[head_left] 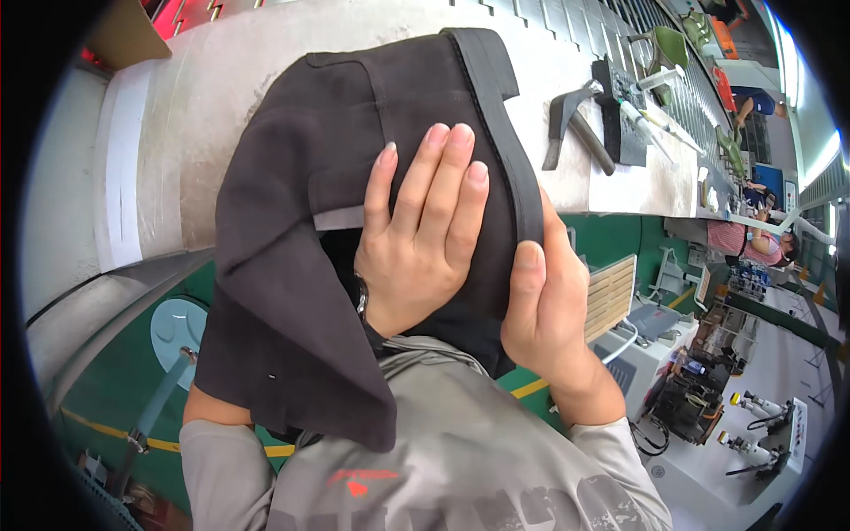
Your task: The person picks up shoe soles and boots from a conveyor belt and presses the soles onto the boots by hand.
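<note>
The dark brown-black fabric garment piece with a thick black band along one edge (301, 221) fills the centre of the frame, draped from the pale grey worktable (221, 80) in the upper left down over the person's chest in the lower middle. Its long axis runs from the upper right of centre down to the lower left, with the band following its right edge.

The left hand (421, 234) lies flat on top of the cloth at centre, fingers together and stretched toward the top of the frame, pressing rather than gripping. The right hand (544, 305), just right of centre, holds the banded edge, its thumb on the front of the fabric and its fingers hidden behind.

Both hands touch the cloth. Most of it lies to the left of and below the hands. A grey metal hammer-like tool (575, 119) rests well apart in the upper right.
</note>
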### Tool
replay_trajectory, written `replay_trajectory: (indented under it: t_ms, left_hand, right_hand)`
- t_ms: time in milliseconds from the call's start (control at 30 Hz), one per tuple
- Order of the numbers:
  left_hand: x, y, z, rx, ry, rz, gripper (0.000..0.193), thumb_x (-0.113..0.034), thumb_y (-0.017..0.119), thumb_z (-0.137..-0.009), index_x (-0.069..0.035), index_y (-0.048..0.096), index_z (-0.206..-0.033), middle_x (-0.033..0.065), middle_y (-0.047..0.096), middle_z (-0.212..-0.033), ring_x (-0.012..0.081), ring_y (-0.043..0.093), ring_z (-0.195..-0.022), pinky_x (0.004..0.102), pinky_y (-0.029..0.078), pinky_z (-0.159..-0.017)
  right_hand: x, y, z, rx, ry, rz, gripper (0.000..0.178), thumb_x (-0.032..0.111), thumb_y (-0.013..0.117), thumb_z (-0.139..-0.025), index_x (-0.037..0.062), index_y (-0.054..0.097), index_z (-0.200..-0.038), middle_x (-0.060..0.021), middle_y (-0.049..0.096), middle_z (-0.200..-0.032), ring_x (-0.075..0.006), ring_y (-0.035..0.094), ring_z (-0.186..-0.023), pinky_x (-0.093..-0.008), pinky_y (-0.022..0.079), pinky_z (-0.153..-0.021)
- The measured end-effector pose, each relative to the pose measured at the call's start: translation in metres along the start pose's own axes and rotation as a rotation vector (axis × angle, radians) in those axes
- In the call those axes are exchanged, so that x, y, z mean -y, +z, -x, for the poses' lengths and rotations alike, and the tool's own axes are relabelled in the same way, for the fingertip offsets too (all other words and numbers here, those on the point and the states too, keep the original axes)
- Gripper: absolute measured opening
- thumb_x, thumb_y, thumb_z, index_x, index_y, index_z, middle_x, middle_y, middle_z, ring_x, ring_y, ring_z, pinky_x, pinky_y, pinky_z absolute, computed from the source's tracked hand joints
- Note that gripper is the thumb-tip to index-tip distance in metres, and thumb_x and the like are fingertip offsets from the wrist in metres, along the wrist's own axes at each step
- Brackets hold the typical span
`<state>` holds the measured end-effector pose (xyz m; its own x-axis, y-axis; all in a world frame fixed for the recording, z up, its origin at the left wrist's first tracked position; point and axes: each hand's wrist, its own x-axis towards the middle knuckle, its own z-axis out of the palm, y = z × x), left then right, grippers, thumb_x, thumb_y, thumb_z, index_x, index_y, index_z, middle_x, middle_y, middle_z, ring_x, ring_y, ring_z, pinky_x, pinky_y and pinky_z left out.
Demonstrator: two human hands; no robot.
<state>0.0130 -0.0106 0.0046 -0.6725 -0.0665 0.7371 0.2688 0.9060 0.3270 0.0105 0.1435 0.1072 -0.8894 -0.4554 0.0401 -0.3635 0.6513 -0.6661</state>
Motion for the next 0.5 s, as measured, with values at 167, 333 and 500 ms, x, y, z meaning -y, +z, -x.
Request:
replay_trajectory:
  t_ms: [167,333,500]
  left_hand:
    - [0.005,0.001,0.0,-0.018,0.043,-0.005,0.049,-0.011,0.057,-0.105,-0.004,0.047,-0.152,0.0175,0.06,-0.156,0.0325,0.06,-0.143,0.0553,0.039,-0.124]
    - [0.005,-0.005,0.0,0.034,0.05,0.067,0.047,-0.011,0.059,-0.104,-0.005,0.05,-0.15,0.0159,0.063,-0.153,0.0318,0.062,-0.142,0.0552,0.038,-0.124]
    - [0.001,0.006,0.008,-0.049,0.033,0.197,0.038,-0.012,0.061,-0.107,-0.01,0.053,-0.144,0.0104,0.066,-0.151,0.0274,0.063,-0.14,0.0537,0.038,-0.126]
  right_hand:
    - [-0.024,0.005,-0.023,0.001,0.165,-0.713,0.07,0.044,0.036,-0.118,-0.009,0.038,-0.163,-0.024,0.047,-0.165,-0.0292,0.042,-0.156,-0.0401,0.029,-0.129]
    - [-0.039,0.007,-0.095,-0.253,0.13,-1.201,0.088,0.068,0.029,-0.111,-0.0055,0.046,-0.157,-0.0243,0.052,-0.158,-0.0333,0.046,-0.15,-0.0461,0.029,-0.128]
    - [-0.018,0.018,-0.115,-0.198,0.127,-1.224,0.097,0.073,0.029,-0.108,-0.0081,0.042,-0.16,-0.027,0.045,-0.164,-0.0355,0.045,-0.148,-0.0452,0.031,-0.127]
